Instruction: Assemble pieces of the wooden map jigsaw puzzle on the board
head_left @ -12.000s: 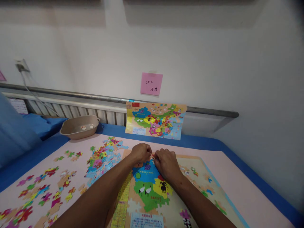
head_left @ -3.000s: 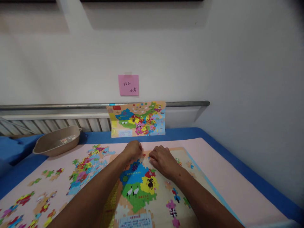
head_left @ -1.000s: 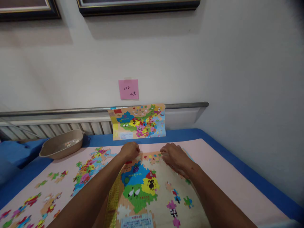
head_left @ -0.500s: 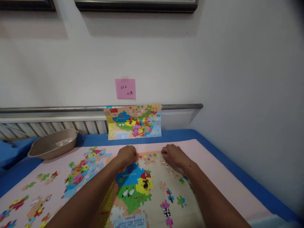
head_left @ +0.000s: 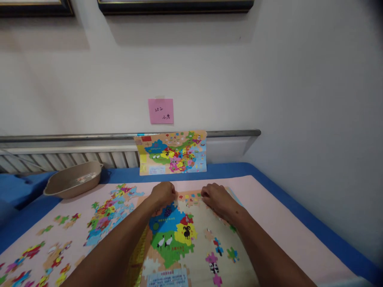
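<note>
Pieces of a jigsaw lie scattered at far left on a pink sheet, some singly and some joined in small groups. Behind them, a beige tub stands on the blue surface, a few pieces inside. Next to the right is a larger joined cluster in many colours.

The left forearm slants in from the lower left, crossing the puzzle's yellow edge. The left hand rests back up at the far edge of the puzzle, fingers curled in together, their tips by the left end of the title strip; whether they pinch anything I cannot tell.

Between the forearms lies the part-built puzzle, flat on its pale board, showing two white birds and a black ram. Beyond it, a printed map hangs from a metal rail, below a pink note.

The right forearm slants in from the lower right. The right hand mirrors the left, back up, fingers bent and close together at the strip's right end; any grip is hidden. Left of this forearm, a panda piece and other loose pieces lie on the board.
</note>
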Demonstrator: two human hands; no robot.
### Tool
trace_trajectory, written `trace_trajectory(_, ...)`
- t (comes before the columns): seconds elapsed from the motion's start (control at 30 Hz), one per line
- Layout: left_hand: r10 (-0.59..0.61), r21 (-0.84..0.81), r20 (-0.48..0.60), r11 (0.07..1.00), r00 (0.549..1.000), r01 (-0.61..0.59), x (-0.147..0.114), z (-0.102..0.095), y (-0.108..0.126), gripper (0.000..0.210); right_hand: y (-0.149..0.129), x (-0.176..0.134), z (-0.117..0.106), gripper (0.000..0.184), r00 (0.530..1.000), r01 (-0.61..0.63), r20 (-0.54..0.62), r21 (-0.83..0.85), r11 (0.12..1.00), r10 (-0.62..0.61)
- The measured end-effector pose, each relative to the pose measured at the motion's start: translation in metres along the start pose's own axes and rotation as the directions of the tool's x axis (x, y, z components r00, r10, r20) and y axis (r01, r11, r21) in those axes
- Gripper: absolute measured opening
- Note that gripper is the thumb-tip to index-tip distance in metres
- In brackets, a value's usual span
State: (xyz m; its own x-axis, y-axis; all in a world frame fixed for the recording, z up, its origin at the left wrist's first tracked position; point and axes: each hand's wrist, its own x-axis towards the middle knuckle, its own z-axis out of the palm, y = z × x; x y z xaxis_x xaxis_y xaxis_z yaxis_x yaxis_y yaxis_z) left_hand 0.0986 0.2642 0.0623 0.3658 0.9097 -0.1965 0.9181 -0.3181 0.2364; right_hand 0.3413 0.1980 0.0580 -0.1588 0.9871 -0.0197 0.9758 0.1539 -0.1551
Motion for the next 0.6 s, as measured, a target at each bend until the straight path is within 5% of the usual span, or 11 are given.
trace_trajectory(0.2,-0.023,-0.053,-0.134,0.998,0.991,0.016,-0.016,-0.034,-0.018,0.020,0.001,0.002,0.003,0.017,1.000,0.004,-0.028,0.014,1.000,-0.004)
trace_trajectory(0.37,-0.023,-0.101,-0.190,0.995,0.981,0.003,-0.090,-0.051,-0.024,0.017,0.000,0.004,0.006,0.015,1.000,0.001,-0.029,0.005,1.000,-0.001)
trace_trajectory(0.5,0.243,-0.271,-0.131,0.924,0.961,-0.270,-0.181,-0.026,-0.029,0.023,0.000,0.002,0.004,0.016,0.999,0.007,-0.031,0.019,1.000,-0.006)
trace_trajectory(0.53,0.342,-0.279,-0.137,0.887,0.929,-0.368,-0.202,-0.016,-0.030,0.020,0.000,0.002,0.003,0.016,1.000,0.005,-0.029,0.025,1.000,-0.004)
trace_trajectory(0.57,0.493,-0.251,-0.174,0.815,0.852,-0.523,-0.221,-0.007,-0.030,0.015,0.000,0.001,0.003,0.016,1.000,0.002,-0.026,0.030,1.000,-0.001)
trace_trajectory(0.6,0.524,-0.236,-0.196,0.795,0.829,-0.558,-0.237,0.003,-0.030,0.017,0.000,0.001,0.002,0.016,1.000,0.001,-0.026,0.032,0.999,0.000)
